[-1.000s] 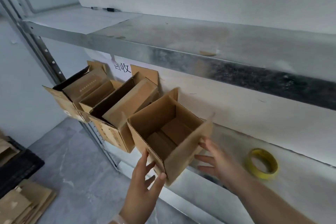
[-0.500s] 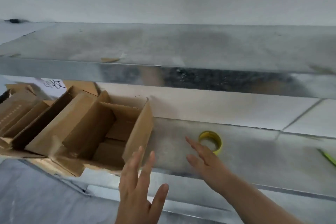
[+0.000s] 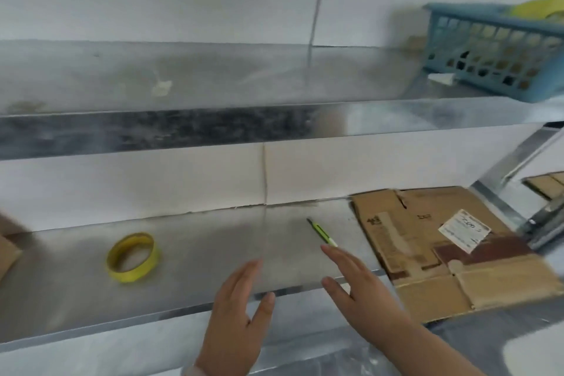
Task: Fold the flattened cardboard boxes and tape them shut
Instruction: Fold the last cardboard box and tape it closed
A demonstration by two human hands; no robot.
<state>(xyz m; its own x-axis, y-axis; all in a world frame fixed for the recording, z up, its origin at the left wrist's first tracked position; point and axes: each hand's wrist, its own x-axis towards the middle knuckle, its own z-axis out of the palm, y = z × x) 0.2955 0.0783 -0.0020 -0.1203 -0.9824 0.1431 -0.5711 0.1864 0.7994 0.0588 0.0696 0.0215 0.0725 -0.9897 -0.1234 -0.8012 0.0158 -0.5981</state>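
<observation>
Basket (image 3: 488, 49) cut off — contents blurred, box (image 3: 7, 249) cropped

The lower shelf (image 3: 213, 253) and upper shelf (image 3: 213, 76) are galvanised metal, mottled, with a dull sheen. At four o'clock the flattened cardboard (image 3: 406, 223) is matt brown and scuffed, bearing a white paper label (image 3: 464, 230). At two o'clock the basket (image 3: 488, 52) is blue plastic. At eight o'clock the tape roll (image 3: 132, 256) looks smooth and faintly glossy.

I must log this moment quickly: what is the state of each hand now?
Left hand: open, holding nothing.
Right hand: open, holding nothing.
</observation>
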